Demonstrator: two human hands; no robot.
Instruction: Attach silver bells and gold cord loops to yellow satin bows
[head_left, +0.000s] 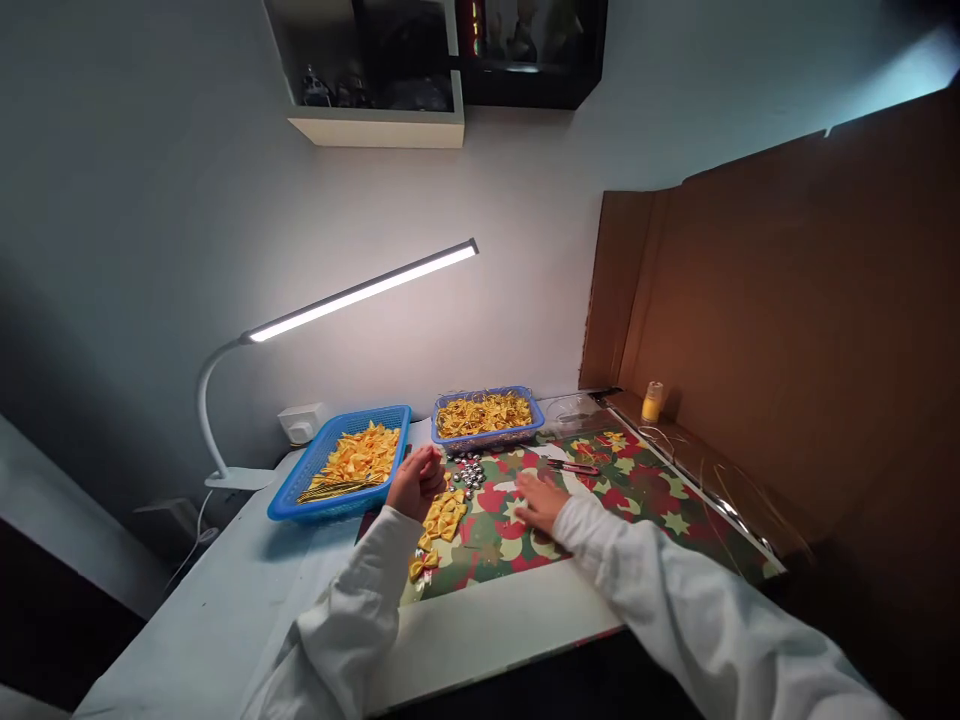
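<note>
My left hand [416, 486] is raised between the blue basket and the silver bells, its fingers curled closed; whatever is in them, if anything, is hidden. Just right of it, small round silver bells [470, 472] lie in a loose cluster. Below the bells is a group of yellow ribbon bows [445, 514], with another yellow bow [424, 566] nearer the front. My right hand [541, 502] is over the camouflage-patterned mat [491, 545], fingers stretched out and apart, holding nothing visible. Beyond its fingers lie small thread snips [573, 467].
A blue basket [279, 503] of yellow bows and gold ties stands left. A smaller blue basket [541, 418] of gold pieces sits behind the mat. A white lamp [212, 395] arches overhead. Cardboard [780, 300] walls the right side, near a yellow-filled bottle [652, 403].
</note>
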